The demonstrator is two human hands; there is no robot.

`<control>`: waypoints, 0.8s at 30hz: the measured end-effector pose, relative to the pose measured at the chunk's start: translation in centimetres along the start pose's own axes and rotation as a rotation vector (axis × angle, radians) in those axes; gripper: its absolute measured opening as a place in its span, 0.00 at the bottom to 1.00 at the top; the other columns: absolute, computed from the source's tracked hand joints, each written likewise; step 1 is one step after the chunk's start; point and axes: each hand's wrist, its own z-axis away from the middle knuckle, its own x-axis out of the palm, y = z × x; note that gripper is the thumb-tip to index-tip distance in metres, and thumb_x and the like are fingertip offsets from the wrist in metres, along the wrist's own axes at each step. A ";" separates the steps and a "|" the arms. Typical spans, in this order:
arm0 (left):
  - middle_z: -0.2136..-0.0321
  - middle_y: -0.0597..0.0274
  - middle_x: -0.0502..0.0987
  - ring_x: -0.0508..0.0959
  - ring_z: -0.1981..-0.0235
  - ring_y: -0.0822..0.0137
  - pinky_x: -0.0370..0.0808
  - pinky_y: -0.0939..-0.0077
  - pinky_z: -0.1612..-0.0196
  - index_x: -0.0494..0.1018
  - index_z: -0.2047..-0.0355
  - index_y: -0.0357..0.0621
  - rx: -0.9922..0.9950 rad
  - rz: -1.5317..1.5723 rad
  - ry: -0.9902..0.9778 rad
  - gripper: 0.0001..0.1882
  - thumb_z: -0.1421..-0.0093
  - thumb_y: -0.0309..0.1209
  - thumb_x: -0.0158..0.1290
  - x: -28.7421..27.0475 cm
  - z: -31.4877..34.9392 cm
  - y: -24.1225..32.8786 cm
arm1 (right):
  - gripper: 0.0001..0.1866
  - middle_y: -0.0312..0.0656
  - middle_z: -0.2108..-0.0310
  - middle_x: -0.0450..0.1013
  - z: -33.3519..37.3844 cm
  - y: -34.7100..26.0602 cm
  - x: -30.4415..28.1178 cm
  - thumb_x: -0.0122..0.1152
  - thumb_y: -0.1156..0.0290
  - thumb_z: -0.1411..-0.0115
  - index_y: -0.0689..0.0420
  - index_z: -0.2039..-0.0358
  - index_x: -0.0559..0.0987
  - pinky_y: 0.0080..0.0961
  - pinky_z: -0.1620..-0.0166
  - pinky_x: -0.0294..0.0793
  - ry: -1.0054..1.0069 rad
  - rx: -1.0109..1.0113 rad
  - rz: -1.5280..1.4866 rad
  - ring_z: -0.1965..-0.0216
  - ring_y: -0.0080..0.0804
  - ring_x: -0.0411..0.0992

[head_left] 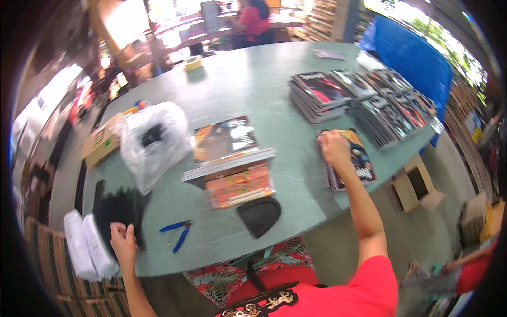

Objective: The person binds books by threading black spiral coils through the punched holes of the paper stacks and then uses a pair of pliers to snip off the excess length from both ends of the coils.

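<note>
My right hand (335,149) is closed at the far left corner of a notebook (362,158) with a dark picture cover, on top of a small stack with coil-bound edges. My left hand (124,242) has its fingers curled beside a pile of thin black strands (121,206); anything between them is too small to tell. Between my hands lie blue-handled cutting pliers (179,232) and a black rounded flat piece (259,215). Beyond these, a stack of unbound booklets (227,165) lies crosswise over orange-covered ones (240,187), with a picture cover (224,138) behind.
Several notebook stacks (322,95) fill the table's right side, near a blue sheet-covered object (412,58). A clear plastic bag (156,137) stands left, by a cardboard box (103,142). White wrapped bundles (87,245) sit at the left edge. Yellow tape (193,63) lies far back.
</note>
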 end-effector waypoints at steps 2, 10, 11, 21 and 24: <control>0.84 0.69 0.65 0.63 0.88 0.80 0.57 0.83 0.87 0.64 0.74 0.40 0.125 0.076 0.016 0.08 0.44 0.27 0.52 -1.8 -1.4 2.7 | 0.18 0.51 0.61 0.70 0.0 -6.6 -3.5 0.57 0.58 0.46 0.58 0.60 0.76 0.38 0.56 0.69 0.163 -0.228 -0.202 0.58 0.47 0.70; 0.76 0.66 0.71 0.69 0.81 0.79 0.65 0.85 0.77 0.71 0.57 0.42 0.340 0.568 0.023 0.13 0.39 0.35 0.49 1.3 -2.9 12.6 | 0.20 0.45 0.58 0.72 4.8 -23.2 2.7 0.60 0.67 0.54 0.56 0.58 0.75 0.31 0.56 0.69 -0.015 -0.901 -0.309 0.58 0.39 0.71; 0.78 0.68 0.71 0.67 0.83 0.80 0.63 0.87 0.82 0.72 0.57 0.43 0.296 0.379 0.011 0.13 0.40 0.35 0.50 2.0 -2.2 12.9 | 0.19 0.43 0.59 0.73 5.1 -22.5 2.9 0.59 0.68 0.55 0.55 0.59 0.75 0.31 0.57 0.69 0.125 -1.018 -0.336 0.59 0.38 0.71; 0.79 0.67 0.72 0.70 0.79 0.79 0.68 0.83 0.75 0.75 0.64 0.39 0.399 0.236 -0.113 0.10 0.43 0.32 0.53 9.5 -1.6 10.5 | 0.16 0.40 0.74 0.71 5.0 -24.1 2.8 0.65 0.61 0.57 0.58 0.74 0.74 0.31 0.68 0.66 0.201 -0.877 -0.390 0.72 0.35 0.70; 0.78 0.63 0.74 0.73 0.77 0.75 0.70 0.80 0.73 0.75 0.64 0.39 0.474 0.256 -0.113 0.10 0.45 0.30 0.55 11.9 -0.4 11.2 | 0.16 0.37 0.82 0.70 3.9 -25.3 3.6 0.67 0.59 0.59 0.55 0.78 0.73 0.30 0.71 0.64 0.265 -0.787 -0.342 0.77 0.34 0.68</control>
